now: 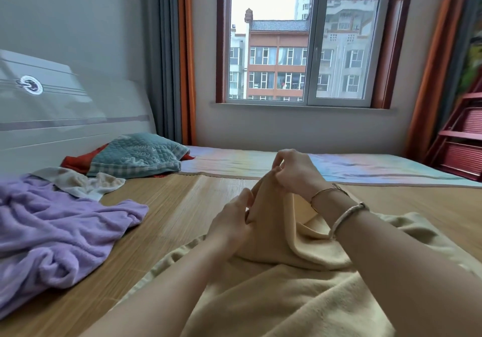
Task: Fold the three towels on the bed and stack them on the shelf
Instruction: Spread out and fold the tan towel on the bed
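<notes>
— Yellow towel [300, 292] heaped on bamboo mat [182, 193], one edge pinched up by left hand [232, 222] and right hand [294, 172].
— Soft, light, floppy; best gripped at corners.

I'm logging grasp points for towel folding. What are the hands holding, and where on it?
Both the left hand and the right hand pinch the yellow towel along a raised edge, near a corner.

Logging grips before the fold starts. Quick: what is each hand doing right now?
Left hand: pinches an edge of the soft pale yellow fleece towel.
Right hand: pinches the same towel's raised edge.
</notes>
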Demonstrator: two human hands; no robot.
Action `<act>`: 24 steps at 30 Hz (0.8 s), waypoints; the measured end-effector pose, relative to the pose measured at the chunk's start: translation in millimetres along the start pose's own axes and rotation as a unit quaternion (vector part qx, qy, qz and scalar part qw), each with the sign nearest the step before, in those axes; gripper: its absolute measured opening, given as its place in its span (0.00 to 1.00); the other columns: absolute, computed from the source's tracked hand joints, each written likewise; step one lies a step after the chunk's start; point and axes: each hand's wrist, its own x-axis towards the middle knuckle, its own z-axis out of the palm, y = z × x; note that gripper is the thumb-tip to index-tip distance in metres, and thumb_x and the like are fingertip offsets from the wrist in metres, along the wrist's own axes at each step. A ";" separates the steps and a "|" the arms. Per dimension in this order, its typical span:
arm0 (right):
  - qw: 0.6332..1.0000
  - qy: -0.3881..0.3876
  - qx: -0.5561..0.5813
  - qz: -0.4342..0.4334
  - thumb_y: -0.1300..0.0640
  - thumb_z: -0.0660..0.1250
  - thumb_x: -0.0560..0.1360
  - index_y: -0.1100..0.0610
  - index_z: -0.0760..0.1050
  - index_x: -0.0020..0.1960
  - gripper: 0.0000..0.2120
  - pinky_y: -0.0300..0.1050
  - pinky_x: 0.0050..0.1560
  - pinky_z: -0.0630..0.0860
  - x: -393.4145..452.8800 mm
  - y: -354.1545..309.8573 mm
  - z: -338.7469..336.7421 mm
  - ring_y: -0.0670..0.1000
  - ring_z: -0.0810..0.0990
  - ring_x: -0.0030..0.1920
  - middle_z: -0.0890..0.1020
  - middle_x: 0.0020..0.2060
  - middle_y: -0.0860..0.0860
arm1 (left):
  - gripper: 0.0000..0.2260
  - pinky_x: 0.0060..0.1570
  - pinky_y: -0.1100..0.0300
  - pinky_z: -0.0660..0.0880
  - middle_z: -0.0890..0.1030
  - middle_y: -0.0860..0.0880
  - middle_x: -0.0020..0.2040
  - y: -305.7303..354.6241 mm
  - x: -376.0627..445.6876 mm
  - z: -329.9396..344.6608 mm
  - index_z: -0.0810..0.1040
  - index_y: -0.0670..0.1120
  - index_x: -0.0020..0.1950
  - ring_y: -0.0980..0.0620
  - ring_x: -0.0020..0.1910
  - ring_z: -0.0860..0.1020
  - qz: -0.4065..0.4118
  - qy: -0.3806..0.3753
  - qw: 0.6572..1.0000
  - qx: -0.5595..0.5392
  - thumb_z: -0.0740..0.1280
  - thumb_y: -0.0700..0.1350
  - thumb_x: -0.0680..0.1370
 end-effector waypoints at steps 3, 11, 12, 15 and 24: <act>0.999 0.042 -0.015 0.013 0.63 0.58 0.74 0.56 0.76 0.46 0.08 0.52 0.48 0.80 10.6 -4.7 9.4 0.60 0.81 0.42 0.74 0.49 0.56 | 0.11 0.46 0.48 0.79 0.76 0.57 0.49 -5.8 4.6 0.1 0.68 0.56 0.45 0.55 0.46 0.79 0.008 0.014 1.000 0.012 0.62 0.39 0.73; 0.996 -0.003 0.076 0.047 0.64 0.54 0.76 0.57 0.68 0.57 0.12 0.46 0.52 0.73 56.1 -4.5 75.9 0.59 0.78 0.51 0.80 0.50 0.58 | 0.04 0.43 0.53 0.74 0.72 0.53 0.44 -57.3 18.4 2.7 0.71 0.53 0.41 0.51 0.43 0.75 -0.071 -0.034 0.996 0.041 0.66 0.46 0.70; 0.996 -0.009 0.078 0.034 0.64 0.54 0.76 0.57 0.67 0.60 0.13 0.46 0.51 0.71 63.4 -4.3 86.4 0.60 0.77 0.53 0.79 0.51 0.59 | 0.03 0.44 0.56 0.75 0.74 0.53 0.45 -65.8 20.8 3.0 0.74 0.52 0.42 0.53 0.44 0.76 -0.091 -0.035 0.995 0.022 0.66 0.46 0.70; 0.997 0.003 0.071 -0.006 0.63 0.55 0.77 0.56 0.66 0.61 0.13 0.50 0.54 0.72 85.1 -3.7 109.5 0.62 0.77 0.55 0.80 0.52 0.60 | 0.03 0.39 0.67 0.75 0.80 0.53 0.43 -83.2 30.8 0.5 0.81 0.47 0.44 0.56 0.43 0.79 -0.151 -0.015 0.983 -0.101 0.68 0.44 0.72; 0.991 -0.133 0.030 -0.001 0.59 0.53 0.78 0.57 0.54 0.70 0.21 0.49 0.65 0.68 121.1 48.1 229.5 0.57 0.74 0.62 0.75 0.64 0.56 | 0.12 0.31 0.62 0.67 0.76 0.49 0.31 -180.8 83.9 -5.8 0.74 0.46 0.33 0.54 0.30 0.73 -0.299 0.013 0.946 -0.123 0.70 0.45 0.75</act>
